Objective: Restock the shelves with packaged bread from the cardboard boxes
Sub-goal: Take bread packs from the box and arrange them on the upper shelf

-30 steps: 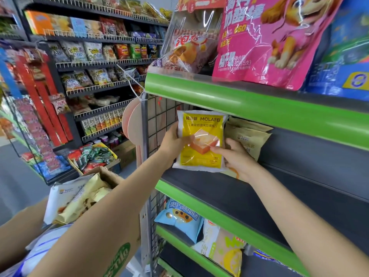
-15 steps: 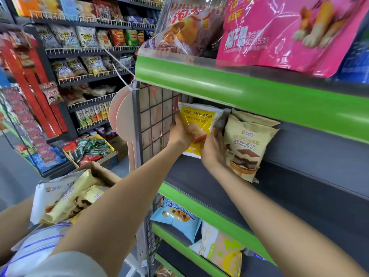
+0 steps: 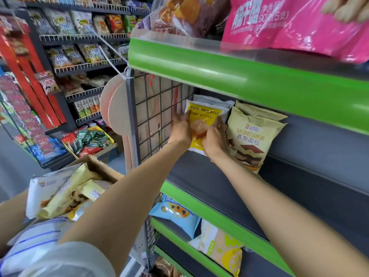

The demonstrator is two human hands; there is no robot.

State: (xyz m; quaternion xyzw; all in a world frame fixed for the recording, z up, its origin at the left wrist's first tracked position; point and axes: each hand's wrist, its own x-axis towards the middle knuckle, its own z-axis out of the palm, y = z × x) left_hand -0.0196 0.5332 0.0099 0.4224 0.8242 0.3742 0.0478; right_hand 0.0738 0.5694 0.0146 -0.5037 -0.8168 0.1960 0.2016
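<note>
A yellow and white Molafei bread packet (image 3: 205,114) stands upright at the left back of the grey middle shelf (image 3: 229,188), against the wire grid side panel (image 3: 155,120). My left hand (image 3: 180,129) holds its left edge and my right hand (image 3: 214,139) grips its lower right part. A second white packet (image 3: 215,101) peeks out behind it. Cream Mousse bread packets (image 3: 251,138) stand just to the right. An open cardboard box (image 3: 99,166) at lower left holds several more cream bread packets (image 3: 65,192).
A green-edged shelf (image 3: 229,76) above carries a pink bag (image 3: 289,25) and a clear snack bag (image 3: 185,15). Below, a blue packet (image 3: 175,214) and a yellow-white packet (image 3: 221,248) sit on lower shelves. Snack racks (image 3: 79,56) line the aisle to the left.
Both hands have pushed the yellow packet deeper, from the shelf's front to upright against the back left corner. The camera moved closer and lower.
</note>
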